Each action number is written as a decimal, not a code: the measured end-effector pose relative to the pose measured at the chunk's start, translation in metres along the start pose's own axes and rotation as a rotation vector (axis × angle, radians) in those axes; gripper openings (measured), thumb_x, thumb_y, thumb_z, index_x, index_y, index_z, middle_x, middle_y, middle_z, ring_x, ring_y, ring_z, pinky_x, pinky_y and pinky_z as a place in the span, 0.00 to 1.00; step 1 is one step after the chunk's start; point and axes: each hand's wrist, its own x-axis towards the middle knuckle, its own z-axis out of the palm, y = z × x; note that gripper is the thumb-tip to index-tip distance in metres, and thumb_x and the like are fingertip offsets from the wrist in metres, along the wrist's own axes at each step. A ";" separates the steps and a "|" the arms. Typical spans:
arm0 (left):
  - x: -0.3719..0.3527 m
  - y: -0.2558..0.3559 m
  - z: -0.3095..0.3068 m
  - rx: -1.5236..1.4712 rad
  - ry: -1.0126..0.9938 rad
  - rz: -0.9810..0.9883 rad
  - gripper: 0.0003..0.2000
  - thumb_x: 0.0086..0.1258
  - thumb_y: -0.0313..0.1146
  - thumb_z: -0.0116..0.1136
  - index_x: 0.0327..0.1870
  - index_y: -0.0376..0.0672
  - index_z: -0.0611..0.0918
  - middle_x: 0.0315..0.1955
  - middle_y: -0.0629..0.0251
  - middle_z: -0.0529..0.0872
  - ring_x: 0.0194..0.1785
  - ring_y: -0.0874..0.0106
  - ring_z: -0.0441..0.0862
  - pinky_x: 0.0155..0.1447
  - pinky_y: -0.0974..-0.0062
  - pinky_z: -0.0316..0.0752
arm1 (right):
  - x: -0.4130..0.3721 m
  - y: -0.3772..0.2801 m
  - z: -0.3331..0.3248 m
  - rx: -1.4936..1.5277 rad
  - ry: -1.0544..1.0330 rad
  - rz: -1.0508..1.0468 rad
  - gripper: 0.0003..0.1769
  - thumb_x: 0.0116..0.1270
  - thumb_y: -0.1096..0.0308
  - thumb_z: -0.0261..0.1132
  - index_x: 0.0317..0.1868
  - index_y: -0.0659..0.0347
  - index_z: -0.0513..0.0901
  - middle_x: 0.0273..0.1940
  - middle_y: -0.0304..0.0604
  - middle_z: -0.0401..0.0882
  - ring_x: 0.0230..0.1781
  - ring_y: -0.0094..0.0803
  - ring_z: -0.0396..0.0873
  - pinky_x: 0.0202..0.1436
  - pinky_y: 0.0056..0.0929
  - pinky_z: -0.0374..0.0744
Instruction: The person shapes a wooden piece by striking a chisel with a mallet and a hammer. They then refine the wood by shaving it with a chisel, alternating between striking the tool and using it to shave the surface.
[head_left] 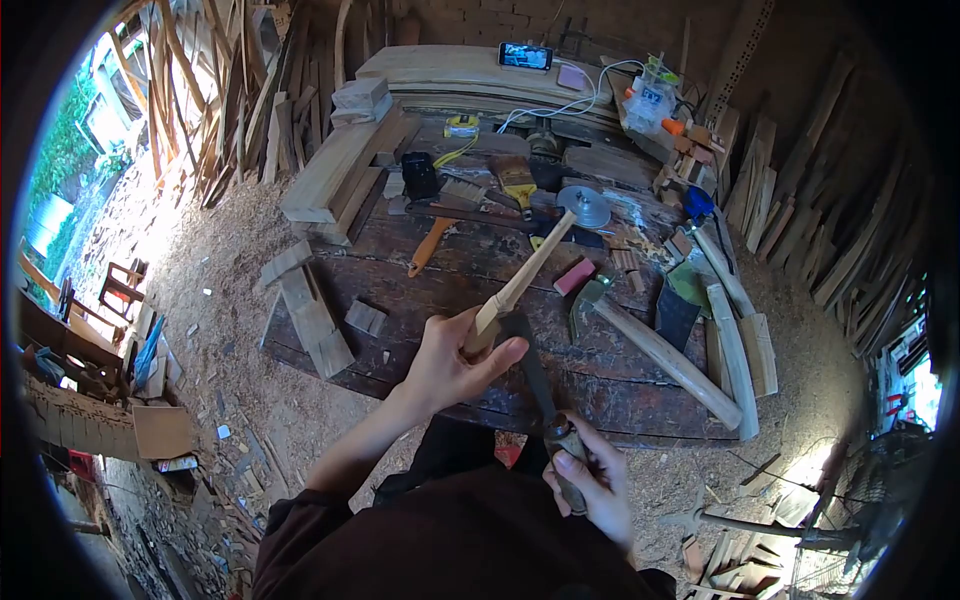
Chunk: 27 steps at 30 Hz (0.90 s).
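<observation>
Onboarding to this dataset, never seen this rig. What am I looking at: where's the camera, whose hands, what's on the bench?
No robot here. One fisheye camera sits on a person's head and looks down at their own bare hands. The left hand grips a pale wooden stick, angled up over the bench. The right hand holds the handle of a dark file that runs up towards the stick. On the bench lie what looks like an axe, a brush, a metal disc and wood offcuts. A phone sits at the back.
</observation>
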 end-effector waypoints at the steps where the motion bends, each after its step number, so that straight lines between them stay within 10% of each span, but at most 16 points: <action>1: -0.001 0.000 0.001 -0.028 0.018 -0.034 0.19 0.64 0.43 0.67 0.32 0.33 0.78 0.12 0.74 0.65 0.18 0.86 0.61 0.21 0.80 0.56 | 0.002 0.001 0.004 -0.001 -0.005 0.002 0.27 0.71 0.71 0.59 0.68 0.66 0.64 0.33 0.41 0.74 0.22 0.19 0.70 0.18 0.18 0.70; 21: -0.003 0.013 0.028 -0.523 0.058 -0.377 0.22 0.77 0.48 0.46 0.22 0.44 0.66 0.10 0.76 0.65 0.11 0.87 0.60 0.14 0.85 0.53 | 0.043 0.065 0.033 -0.439 0.399 -0.614 0.27 0.67 0.72 0.63 0.64 0.69 0.68 0.24 0.36 0.76 0.17 0.15 0.72 0.20 0.15 0.69; 27: 0.006 0.012 0.021 -0.759 -0.068 -0.408 0.18 0.77 0.45 0.48 0.32 0.39 0.73 0.15 0.73 0.68 0.16 0.87 0.66 0.19 0.86 0.59 | 0.027 0.032 0.022 -0.091 0.303 -0.294 0.27 0.70 0.73 0.59 0.67 0.69 0.63 0.25 0.36 0.73 0.17 0.16 0.69 0.20 0.16 0.69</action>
